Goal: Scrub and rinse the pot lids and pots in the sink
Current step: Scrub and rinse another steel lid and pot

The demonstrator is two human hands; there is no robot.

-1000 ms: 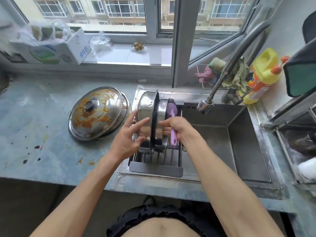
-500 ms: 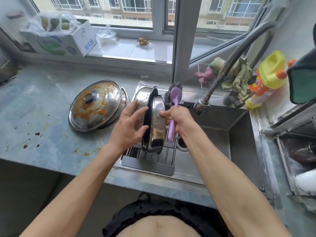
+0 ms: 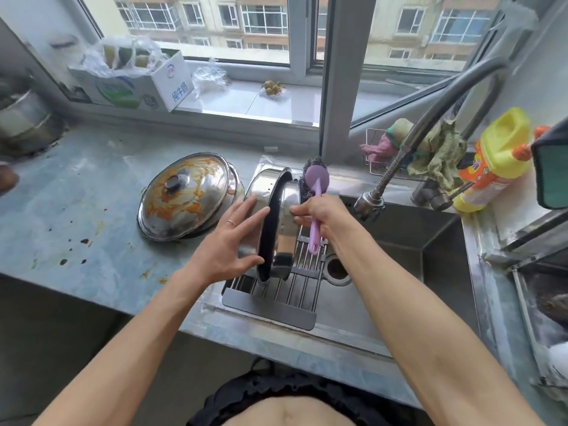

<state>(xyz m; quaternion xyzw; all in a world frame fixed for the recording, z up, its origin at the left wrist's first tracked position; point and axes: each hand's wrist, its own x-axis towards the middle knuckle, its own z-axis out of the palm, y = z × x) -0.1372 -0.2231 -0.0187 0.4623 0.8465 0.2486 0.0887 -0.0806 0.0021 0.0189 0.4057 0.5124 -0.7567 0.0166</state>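
Head view: two steel pots [image 3: 284, 222] stand on edge, nested side by side, on a rack [image 3: 276, 299] across the left of the sink [image 3: 430, 259]. The left hand [image 3: 229, 241] lies flat with straight fingers against the outer pot's base. The right hand [image 3: 322, 216] grips a purple brush [image 3: 316, 195], wire head up, with fingertips touching the inner pot's rim. A sauce-smeared lid [image 3: 184, 195] rests on the counter [image 3: 76, 210], just left of the pots. The faucet [image 3: 368, 204] hangs over the basin.
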